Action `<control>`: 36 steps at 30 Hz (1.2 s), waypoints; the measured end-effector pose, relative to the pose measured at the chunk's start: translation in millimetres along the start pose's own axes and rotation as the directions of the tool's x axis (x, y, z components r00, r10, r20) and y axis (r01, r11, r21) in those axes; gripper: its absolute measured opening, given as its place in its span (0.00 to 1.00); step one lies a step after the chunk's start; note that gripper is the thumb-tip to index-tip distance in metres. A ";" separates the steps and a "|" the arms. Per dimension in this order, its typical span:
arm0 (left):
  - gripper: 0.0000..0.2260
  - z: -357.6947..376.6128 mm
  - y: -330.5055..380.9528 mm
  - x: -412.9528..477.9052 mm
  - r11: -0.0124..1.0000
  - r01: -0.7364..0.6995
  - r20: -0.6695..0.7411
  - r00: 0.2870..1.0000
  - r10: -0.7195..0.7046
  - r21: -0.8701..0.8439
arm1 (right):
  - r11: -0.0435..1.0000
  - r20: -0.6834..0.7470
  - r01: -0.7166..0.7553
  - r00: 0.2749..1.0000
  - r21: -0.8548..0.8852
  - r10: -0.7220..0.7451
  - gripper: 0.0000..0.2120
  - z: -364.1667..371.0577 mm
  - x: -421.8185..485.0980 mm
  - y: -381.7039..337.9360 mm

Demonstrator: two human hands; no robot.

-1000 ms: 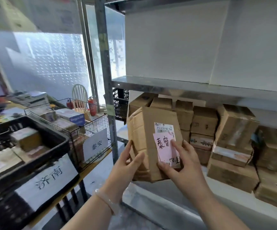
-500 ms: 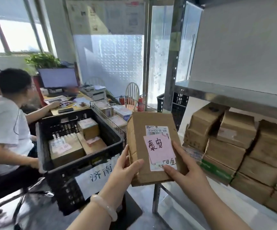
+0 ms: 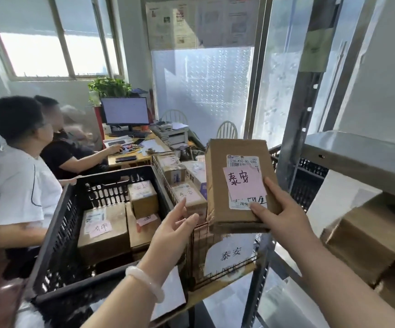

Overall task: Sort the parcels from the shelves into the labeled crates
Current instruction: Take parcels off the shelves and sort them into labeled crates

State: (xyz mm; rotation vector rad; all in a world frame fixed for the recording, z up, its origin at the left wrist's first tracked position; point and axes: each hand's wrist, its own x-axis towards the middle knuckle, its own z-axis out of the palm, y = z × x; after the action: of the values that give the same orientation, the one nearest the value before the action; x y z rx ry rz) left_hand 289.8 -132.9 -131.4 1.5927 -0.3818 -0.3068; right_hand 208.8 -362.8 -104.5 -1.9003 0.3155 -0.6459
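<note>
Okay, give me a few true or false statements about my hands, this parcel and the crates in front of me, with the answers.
1. The right hand holds the parcel that bears a pink note. True.
2. The left hand grips that parcel too. False: it is open and apart from it.
3. The black crate is empty. False: several boxes lie in it.
4. The wire basket carries a white label. True.
</note>
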 end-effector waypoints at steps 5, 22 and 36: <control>0.21 -12.4 -14.3 47.4 0.996 0.001 -0.063 0.998 0.004 0.088 | 0.978 0.055 0.078 0.996 -0.193 -0.068 0.35 26.2 86.8 5.8; 0.24 -59.0 -18.2 220.1 0.938 -0.095 0.116 0.992 0.059 0.334 | 0.753 0.231 -0.177 0.886 -0.634 0.403 0.37 72.2 233.7 118.7; 0.24 -37.4 -39.9 277.2 0.905 -0.029 0.058 0.998 0.005 0.424 | 0.615 0.382 -0.194 0.633 -0.764 0.674 0.40 92.5 285.5 176.0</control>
State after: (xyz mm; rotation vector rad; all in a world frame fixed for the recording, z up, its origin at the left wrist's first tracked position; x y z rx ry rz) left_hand 558.7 -214.8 -159.2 2.0107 -0.5322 -0.2657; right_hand 508.4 -505.2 -209.1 -2.4341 0.6273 0.6177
